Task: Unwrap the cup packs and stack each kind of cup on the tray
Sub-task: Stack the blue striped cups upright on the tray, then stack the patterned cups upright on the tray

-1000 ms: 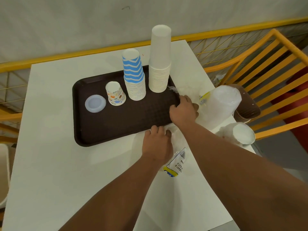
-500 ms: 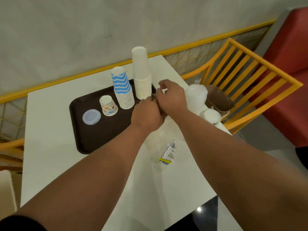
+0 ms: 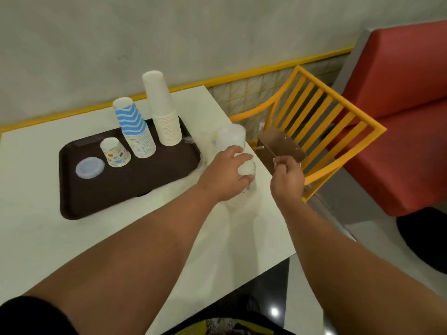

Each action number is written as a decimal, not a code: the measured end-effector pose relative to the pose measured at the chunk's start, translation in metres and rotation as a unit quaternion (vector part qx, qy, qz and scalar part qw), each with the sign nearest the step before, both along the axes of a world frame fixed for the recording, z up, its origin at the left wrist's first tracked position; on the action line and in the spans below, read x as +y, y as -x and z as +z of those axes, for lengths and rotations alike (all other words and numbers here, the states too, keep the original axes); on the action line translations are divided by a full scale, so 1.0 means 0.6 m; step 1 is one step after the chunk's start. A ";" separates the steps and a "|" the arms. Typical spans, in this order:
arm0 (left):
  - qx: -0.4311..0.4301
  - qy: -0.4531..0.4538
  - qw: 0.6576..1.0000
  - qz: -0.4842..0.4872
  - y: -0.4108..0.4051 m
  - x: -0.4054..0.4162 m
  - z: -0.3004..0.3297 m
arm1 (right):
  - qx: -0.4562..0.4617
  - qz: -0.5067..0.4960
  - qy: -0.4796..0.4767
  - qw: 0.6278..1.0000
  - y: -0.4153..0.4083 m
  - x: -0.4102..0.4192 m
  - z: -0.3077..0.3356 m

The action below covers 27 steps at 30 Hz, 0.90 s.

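Left hand (image 3: 225, 174) covers most of a small white cup pack (image 3: 247, 168), so its wrapping is anyone's guess. The clear pack (image 3: 231, 137) behind is smeared by blur. Right hand (image 3: 287, 176) curls up, its fingers (image 3: 281, 163) turned away, contents hidden. Loose film beside the tray (image 3: 72, 189) melts into the white surface (image 3: 36, 238).

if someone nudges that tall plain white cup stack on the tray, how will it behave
The tall white cup stack probably tips easily: it stands highest on the tray, on a narrow base, upside down. It looks like light paper, so a push near the top would likely topple it rather than slide it. Falling, it could knock the blue zigzag stack standing beside it.
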<state>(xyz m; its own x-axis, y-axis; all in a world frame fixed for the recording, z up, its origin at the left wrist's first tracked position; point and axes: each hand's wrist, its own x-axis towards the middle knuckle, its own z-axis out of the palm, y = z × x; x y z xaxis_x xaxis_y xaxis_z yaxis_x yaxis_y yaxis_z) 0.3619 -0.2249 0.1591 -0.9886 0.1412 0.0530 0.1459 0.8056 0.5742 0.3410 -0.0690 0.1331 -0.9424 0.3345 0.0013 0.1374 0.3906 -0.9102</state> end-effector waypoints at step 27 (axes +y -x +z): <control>0.017 -0.657 0.691 0.303 -0.192 -0.103 0.017 | -0.074 0.442 0.091 0.889 -0.110 -0.180 0.041</control>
<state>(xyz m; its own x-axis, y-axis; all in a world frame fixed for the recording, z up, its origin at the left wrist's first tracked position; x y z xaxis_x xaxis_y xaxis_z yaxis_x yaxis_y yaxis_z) 0.4774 -0.2865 0.1695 -0.8406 -0.4889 -0.2333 0.0416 -0.4877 0.8720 0.4071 -0.1772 0.1575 -0.8228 -0.5546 -0.1239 -0.0260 0.2546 -0.9667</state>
